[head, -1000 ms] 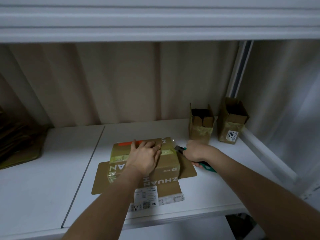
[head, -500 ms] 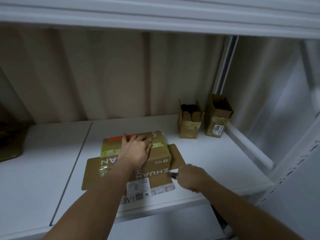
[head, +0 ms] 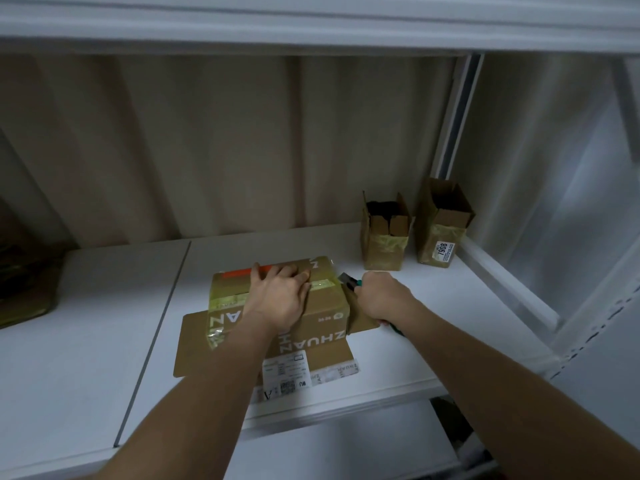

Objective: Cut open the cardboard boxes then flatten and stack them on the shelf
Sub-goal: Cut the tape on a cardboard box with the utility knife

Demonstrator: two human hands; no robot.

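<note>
shelf (head: 433,327): white board surface, a seam running front to back on its left part; another white shelf edge overhead
taped box (head: 322,306): brown cardboard, printed "zhuan" in white letters, lying near the middle of the shelf, wrapped in clear yellowish tape, an orange strip on its far top edge; bottom flaps splayed flat on the shelf to the left, front and right
shipping label (head: 285,372): white, on the front flap, near the shelf's front edge
left hand (head: 280,296): palm down on top of the taped box, fingers laid close together and reaching toward the far edge, pressing flat; nothing gripped
right hand (head: 381,296): at the right end of the taped box, fingers curled round the handle of a utility knife
utility knife (head: 348,280): grey blade end sticking out past the thumb side, teal body; blade tip right at the box's upper right corner by the tape; cannot tell if it is in the tape; the tail of the handle shows below the wrist, over the right flap's edge
small open box a (head: 382,247): upright at the back right of the shelf, top flaps up, dark inside, tape round its lower part
small open box b (head: 440,230): just right of box a, tilted back, white sticker reading "7908"
flattened cardboard (head: 24,289): dim brown pile at the far left of the shelf, detail unclear
</note>
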